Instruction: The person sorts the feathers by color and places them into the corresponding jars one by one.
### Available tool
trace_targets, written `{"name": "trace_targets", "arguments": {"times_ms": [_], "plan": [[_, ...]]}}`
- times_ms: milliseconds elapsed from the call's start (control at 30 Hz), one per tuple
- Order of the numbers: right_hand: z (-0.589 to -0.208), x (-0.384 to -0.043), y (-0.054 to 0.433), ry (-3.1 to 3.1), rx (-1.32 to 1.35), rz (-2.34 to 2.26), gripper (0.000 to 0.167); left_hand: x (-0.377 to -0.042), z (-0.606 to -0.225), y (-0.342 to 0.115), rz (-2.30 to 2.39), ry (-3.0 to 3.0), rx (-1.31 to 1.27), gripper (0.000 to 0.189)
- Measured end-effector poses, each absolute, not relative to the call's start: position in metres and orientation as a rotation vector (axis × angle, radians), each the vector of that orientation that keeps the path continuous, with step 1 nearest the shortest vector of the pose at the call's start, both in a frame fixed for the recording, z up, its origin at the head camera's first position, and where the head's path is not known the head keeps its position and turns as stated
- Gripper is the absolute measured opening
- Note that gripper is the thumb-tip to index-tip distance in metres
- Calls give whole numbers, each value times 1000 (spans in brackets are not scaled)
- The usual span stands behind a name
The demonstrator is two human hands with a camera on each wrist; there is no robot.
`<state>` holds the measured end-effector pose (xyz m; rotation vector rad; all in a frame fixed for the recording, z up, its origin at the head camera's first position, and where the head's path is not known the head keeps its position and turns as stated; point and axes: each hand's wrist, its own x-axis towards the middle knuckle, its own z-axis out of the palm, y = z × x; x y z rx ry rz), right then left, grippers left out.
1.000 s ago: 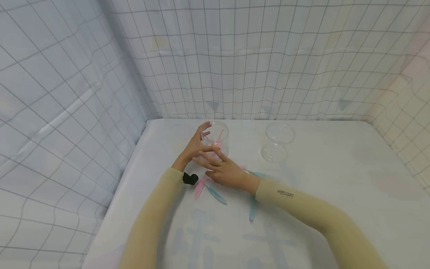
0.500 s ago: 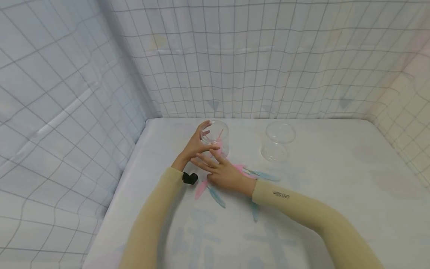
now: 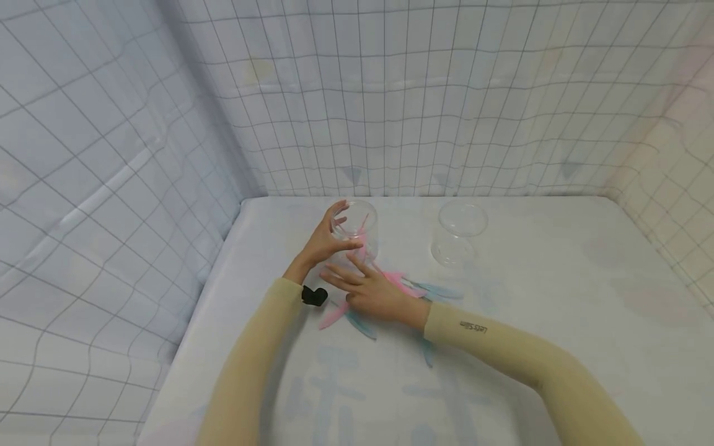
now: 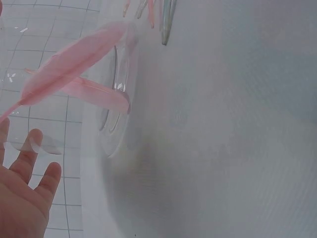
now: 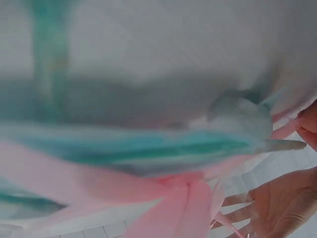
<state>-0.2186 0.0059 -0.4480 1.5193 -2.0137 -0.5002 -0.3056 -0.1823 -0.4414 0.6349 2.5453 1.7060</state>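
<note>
My left hand (image 3: 321, 243) holds a clear plastic jar (image 3: 372, 229) from its left side, with the thumb in front and the fingers behind. Two pink feathers (image 4: 74, 62) stand inside the jar, seen through its wall in the left wrist view. Just in front of it, my right hand (image 3: 382, 296) is low over loose feathers, palm down, several fingers spread. In the right wrist view its fingertips (image 5: 308, 124) meet at a thin pink feather (image 5: 283, 131). Pink feathers (image 3: 397, 282) and a blue feather (image 3: 440, 291) lie beside the right hand, partly covered by it.
A second clear jar (image 3: 454, 248) stands to the right at the back of the white table (image 3: 558, 279). More blue feathers (image 3: 361, 325) lie under and in front of the right forearm. Grid-patterned curtains (image 3: 413, 111) enclose the back and sides.
My right hand has drawn back slightly from the jar among the feathers, and the feathers around it have shifted a little. The left hand and the jar have stayed in place.
</note>
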Motion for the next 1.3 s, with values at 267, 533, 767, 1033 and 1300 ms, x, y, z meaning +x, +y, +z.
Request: {"name": "trace_targets", "arguments": {"times_ms": [267,533,767,1033,1300], "plan": [[-433,-222,23,-2025,1467,-291,15,-295,-423,-179,1742,2492,654,104],[-398,-247,46,-1983,1276,-129,13,-287,-411,-177,1711,2502,665,97],[-364,-276,60,-1993,1062,-186,15,-287,-413,-177,1743,2495,666,98],[-336,-301,56,-1931,887,-523,15,-306,-442,-181,1763,2489,612,104],[-341,-313,41,-1931,877,-696,13,-307,-445,-181,1775,2507,617,103]]}}
